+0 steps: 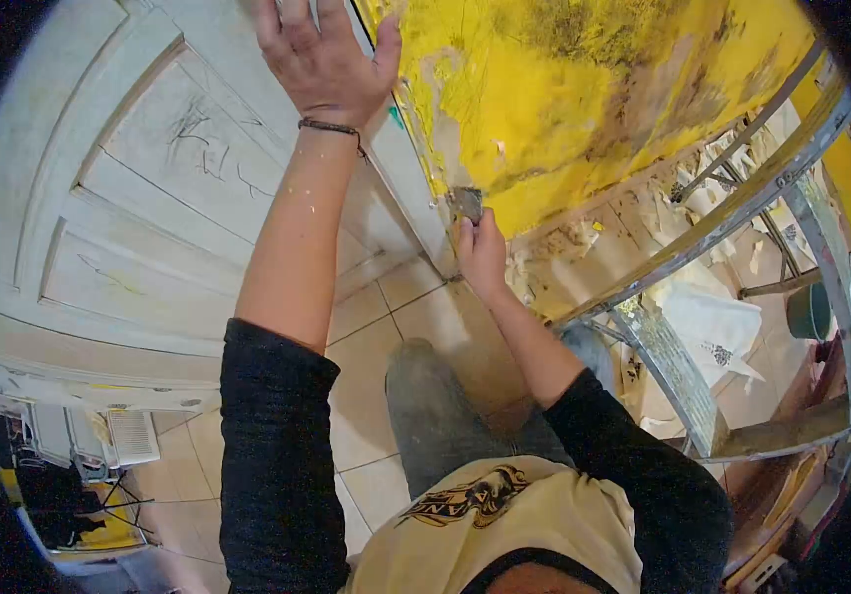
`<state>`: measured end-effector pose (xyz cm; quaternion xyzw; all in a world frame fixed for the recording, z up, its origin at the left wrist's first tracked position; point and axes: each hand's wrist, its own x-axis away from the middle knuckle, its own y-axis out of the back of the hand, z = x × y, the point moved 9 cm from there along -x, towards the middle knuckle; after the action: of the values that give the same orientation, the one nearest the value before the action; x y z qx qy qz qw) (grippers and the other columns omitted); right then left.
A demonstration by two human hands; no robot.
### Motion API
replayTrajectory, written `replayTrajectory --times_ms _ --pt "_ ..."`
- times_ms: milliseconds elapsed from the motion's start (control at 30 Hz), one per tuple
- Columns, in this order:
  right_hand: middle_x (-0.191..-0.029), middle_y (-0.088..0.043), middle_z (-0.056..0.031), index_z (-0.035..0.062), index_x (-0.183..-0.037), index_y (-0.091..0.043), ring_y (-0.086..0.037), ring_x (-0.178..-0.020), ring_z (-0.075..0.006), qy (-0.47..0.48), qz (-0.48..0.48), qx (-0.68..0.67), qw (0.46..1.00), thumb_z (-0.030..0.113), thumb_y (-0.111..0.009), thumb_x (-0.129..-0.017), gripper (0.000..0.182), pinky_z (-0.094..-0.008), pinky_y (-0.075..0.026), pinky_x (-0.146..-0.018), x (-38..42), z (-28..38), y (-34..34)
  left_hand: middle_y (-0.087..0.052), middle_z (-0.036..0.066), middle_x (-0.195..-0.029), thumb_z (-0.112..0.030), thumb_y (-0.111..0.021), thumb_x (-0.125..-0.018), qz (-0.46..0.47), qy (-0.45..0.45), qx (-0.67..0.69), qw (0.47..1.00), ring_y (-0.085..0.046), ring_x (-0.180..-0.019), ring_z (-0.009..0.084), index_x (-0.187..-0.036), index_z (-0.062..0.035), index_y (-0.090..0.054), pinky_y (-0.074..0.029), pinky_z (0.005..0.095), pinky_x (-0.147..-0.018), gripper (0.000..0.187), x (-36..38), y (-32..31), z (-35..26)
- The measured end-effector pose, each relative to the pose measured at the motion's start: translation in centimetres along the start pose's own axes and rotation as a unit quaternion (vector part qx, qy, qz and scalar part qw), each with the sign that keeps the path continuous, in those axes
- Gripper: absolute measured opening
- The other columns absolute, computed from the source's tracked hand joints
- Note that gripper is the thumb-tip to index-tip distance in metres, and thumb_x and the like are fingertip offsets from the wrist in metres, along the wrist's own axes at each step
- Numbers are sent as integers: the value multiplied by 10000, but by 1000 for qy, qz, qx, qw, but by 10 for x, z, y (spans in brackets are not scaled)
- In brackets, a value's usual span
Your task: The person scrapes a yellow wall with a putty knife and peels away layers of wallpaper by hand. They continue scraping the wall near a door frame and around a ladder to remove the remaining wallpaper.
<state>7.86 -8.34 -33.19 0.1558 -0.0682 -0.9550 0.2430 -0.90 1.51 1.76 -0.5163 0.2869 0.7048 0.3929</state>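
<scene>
The left hand [331, 61] is spread, the right [483, 259] grasps a scraper [468, 204]; the wall [554, 129] looks partly stripped, mostly yellow.

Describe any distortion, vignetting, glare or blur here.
Head view: strong fisheye curvature in the ladder and white door; corners black, speckled with noise; soft glare on the floor tiles; no obvious blur on the right hand.

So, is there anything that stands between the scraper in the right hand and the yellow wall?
Nothing visible does: the scraper, held in the right hand, has its blade at the edge of the yellow wall. The ladder stands off to the right, not between them.
</scene>
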Motion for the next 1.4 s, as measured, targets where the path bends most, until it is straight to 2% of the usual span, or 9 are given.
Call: replayTrajectory --times_ms 200,267,600,867,967,1100,1167,1267,1400 --pt "-818 -643 -303 -20 -1025 -477 -628 -764 -500 -60 110 176 976 183 -548 -986 218 -540 -476 -655 12 -13 2 -306 242 -1570 -410 -584 -938 -4 0 -1 1000 -288 -1414 499 -1499 2 -381 -286 586 -1137 725 -1 1 1" --pt "-739 -625 -311 -7 -1007 -468 -626 -711 -512 -28 70 78 994 222 -545 -977 243 -591 -472 -652 14 6 6 -306 238 -1572 -422 -580 -938 27 12 -7 1000 -287 -1416 495 -1499 -3 -384 -286 585 -1138 726 -1 -1 1" --pt "-802 -633 -327 -10 -1066 -461 -620 -777 -534 -95 54 102 989 204 -547 -960 254 -597 -467 -703 19 -30 8 -300 227 -1581 -431 -564 -949 29 19 -12 999 -275 -1430 486 -1505 -6 -383 -282 576 -1145 723 0 -2 0" --pt "-777 -627 -307 -12 -1067 -445 -616 -749 -521 -61 51 89 993 180 -533 -966 235 -584 -469 -672 10 -22 11 -314 231 -1574 -420 -573 -950 14 1 -10 1000 -271 -1431 485 -1504 -2 -387 -276 575 -1147 718 -1 0 -2" --pt "-798 -637 -256 -3 -1055 -460 -625 -718 -455 -20 68 126 990 148 -523 -979 180 -495 -477 -637 7 -14 8 -315 232 -1573 -420 -575 -950 21 7 -20 1000 -278 -1427 489 -1501 -1 -392 -281 576 -1144 716 -1 -2 0" --pt "-744 -613 -296 -13 -1072 -433 -624 -737 -501 -43 -28 -24 998 160 -524 -962 224 -547 -461 -630 5 -25 23 -255 221 -1606 -432 -578 -947 21 -4 -2 1000 -224 -1445 501 -1529 6 -341 -248 588 -1155 766 -5 -2 -2" --pt "-750 -616 -307 -8 -1050 -427 -623 -739 -509 -41 -46 1 998 143 -518 -958 199 -555 -465 -625 2 -25 24 -499 235 -1439 -325 -620 -935 -40 12 -30 999 -468 -1317 432 -1365 -8 -561 -405 531 -1063 538 -11 15 -10" --pt "-755 -618 -317 -6 -1038 -424 -618 -734 -520 -40 46 118 991 132 -513 -953 186 -583 -464 -632 -3 -24 11 -392 176 -1471 -473 -697 -850 -9 -13 11 1000 -271 -1391 411 -1400 -60 -502 -273 528 -1153 714 0 0 1" --pt "-753 -624 -314 2 -1059 -426 -614 -734 -529 -23 29 114 993 136 -516 -953 193 -603 -468 -649 -1 -21 33 -428 187 -1431 -486 -689 -848 -6 -19 10 1000 -304 -1363 424 -1379 -36 -505 -272 534 -1154 720 -1 -3 3"
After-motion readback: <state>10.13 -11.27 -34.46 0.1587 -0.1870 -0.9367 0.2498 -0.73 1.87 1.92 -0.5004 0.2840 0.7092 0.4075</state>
